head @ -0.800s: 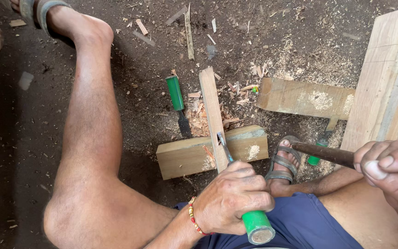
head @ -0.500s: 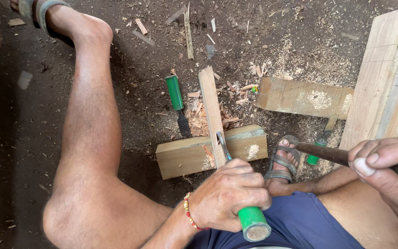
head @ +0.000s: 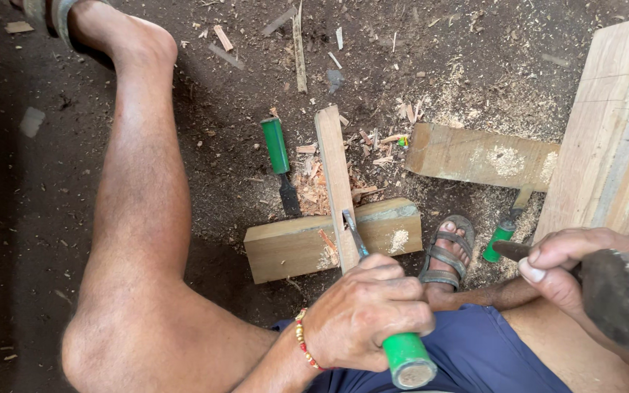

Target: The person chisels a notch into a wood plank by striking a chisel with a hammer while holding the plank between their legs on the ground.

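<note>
Dark dirt floor (head: 205,175) fills the head view, littered with wood chips and splinters, thickest around the middle.

We sit on it with our bare left leg (head: 140,218) stretched up toward the top left corner and our right foot in a sandal (head: 447,251) tucked close in front of blue shorts (head: 475,356).

Just ahead of us a short wooden block (head: 293,244) lies flat on the floor, and a narrow slat (head: 335,182) rests across it, running away from us.

Our left hand (head: 369,313) is closed in a full fist around the green handle of a chisel (head: 402,356); the grip is tight, with all fingers wrapped, and the steel blade points forward, its tip touching the slat where it crosses the block. A beaded bracelet (head: 301,340) sits on that wrist.

Our right hand (head: 569,266) is at the right edge, fingers closed around the dark handle of a hammer (head: 624,295), whose heavy metal head shows in the lower right, apart from the chisel.

A second green-handled chisel (head: 279,156) lies on the floor just left of the slat. A third green-handled tool (head: 504,236) lies beside the sandal. Another block (head: 478,156) lies farther right, and a broad plank (head: 613,138) runs along the right edge.
</note>
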